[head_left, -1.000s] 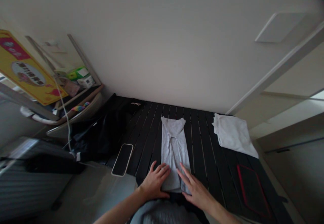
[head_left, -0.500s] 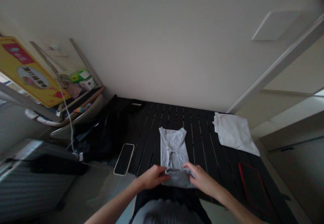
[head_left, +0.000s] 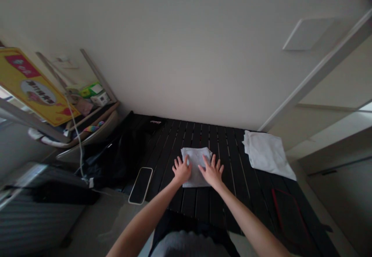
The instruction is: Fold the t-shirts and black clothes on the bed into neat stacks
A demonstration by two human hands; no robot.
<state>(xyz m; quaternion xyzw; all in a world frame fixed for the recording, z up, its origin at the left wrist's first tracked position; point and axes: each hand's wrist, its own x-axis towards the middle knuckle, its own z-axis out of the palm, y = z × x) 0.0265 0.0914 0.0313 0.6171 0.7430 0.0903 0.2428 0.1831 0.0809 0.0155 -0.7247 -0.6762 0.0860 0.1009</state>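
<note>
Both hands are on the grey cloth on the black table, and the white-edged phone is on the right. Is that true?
No, the white-edged phone is on the left; the head view shows it. The left hand and right hand are on the grey cloth on the black table.

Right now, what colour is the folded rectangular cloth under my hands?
Light grey: the folded rectangular cloth shows best in the head view.

Nothing could be read clearly: the yellow sign (head_left: 36,83) carried blurred characters (head_left: 42,91) on a red band (head_left: 23,65) and a white oval (head_left: 38,93); the black fabric (head_left: 153,127) bore tiny pale lettering (head_left: 155,122).
</note>
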